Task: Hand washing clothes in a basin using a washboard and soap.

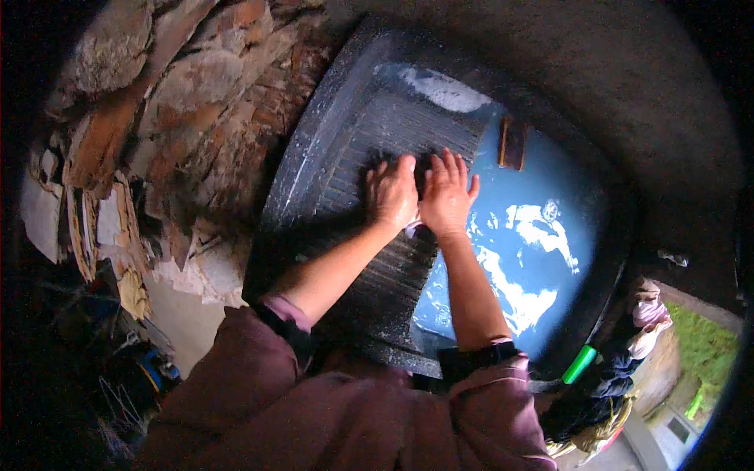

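Both my hands lie side by side on the ridged washboard slope of a dark stone or concrete wash sink. A small piece of pale wet cloth shows between the heels of the hands; the rest of it is hidden under them. My left hand presses on it with bent fingers and raised thumb. Flatter, with fingers pointing away from me, my right hand bears down beside it, near the water's edge. Bluish cloudy water fills the sink's right part.
A brown scrubbing brush or block is at the water's far side. White foam or glare marks the far ledge. A rough stone wall rises at left. A green cylinder and bundled clothes are at the near right rim.
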The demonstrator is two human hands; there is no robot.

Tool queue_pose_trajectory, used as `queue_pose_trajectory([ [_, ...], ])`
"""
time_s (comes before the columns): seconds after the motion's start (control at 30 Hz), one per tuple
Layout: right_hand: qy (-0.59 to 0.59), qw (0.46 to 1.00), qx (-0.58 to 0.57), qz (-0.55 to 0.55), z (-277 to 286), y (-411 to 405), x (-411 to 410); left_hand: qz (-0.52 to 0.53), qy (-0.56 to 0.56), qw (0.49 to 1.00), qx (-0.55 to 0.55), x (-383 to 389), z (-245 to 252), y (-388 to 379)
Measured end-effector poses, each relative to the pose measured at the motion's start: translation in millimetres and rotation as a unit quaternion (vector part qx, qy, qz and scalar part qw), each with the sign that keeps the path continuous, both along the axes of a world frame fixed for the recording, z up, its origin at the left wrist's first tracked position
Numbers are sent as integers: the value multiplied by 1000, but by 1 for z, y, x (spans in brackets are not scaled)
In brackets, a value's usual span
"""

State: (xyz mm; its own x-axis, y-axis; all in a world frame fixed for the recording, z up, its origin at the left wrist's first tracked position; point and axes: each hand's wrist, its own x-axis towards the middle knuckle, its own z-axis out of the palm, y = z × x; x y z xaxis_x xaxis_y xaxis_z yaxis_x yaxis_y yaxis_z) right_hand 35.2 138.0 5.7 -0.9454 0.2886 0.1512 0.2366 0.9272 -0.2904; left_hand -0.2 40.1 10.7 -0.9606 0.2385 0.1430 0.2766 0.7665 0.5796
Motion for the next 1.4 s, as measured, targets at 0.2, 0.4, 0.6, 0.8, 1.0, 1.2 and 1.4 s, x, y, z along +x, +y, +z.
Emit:
queue_pose_trajectory([
  [0.2,-31,890,-121,-439,-14,114,49,34,-4,998,-43,-6,-7,-26],
  [0.4,-31,519,-817,-249,-14,77,74,17,-40,998,-46,-4,-4,-11],
  [0.6,4,762,-582,-285,17,115,104,14,-52,998,-45,-3,1,-12],
  [0.8,-12,797,-574,-187,-27,77,92,11,-5,1000,-21,-3,0,-9],
  [1.0,40,994,-60,86,12,-36,56,39,31,996,-75,20,-10,-32],
  [1.2,47,964,-243,95,42,-61,82,113,-172,932,300,71,17,-52],
  [1.4,-131,596,-782,-128,97,-92,74,128,-258,802,523,62,98,-63],
])
